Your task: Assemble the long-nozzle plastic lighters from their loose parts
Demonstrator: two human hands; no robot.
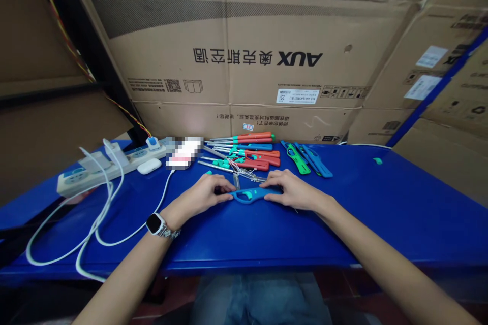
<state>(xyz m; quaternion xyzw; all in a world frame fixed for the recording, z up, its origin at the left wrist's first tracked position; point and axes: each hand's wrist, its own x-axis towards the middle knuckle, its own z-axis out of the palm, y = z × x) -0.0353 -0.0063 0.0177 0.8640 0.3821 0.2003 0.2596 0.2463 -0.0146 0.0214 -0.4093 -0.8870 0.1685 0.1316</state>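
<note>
A blue plastic handle piece with a teal button (249, 195) lies flat on the blue table (343, 223), held at both ends. My left hand (206, 194) grips its left end; a watch is on that wrist. My right hand (293, 190) grips its right end. Just behind the hands lies a pile of long lighter-like tools with red, blue and teal handles and metal rods (247, 155). Thin metal parts (247, 176) rest between the pile and my hands.
Several green and blue handle shells (307, 159) lie at the back right, and a small teal piece (377, 161) farther right. A white power strip (110, 165) with white cables (95, 223), an earbud case (149, 166) and a blurred device sit at the left. Cardboard boxes (244, 45) wall the back.
</note>
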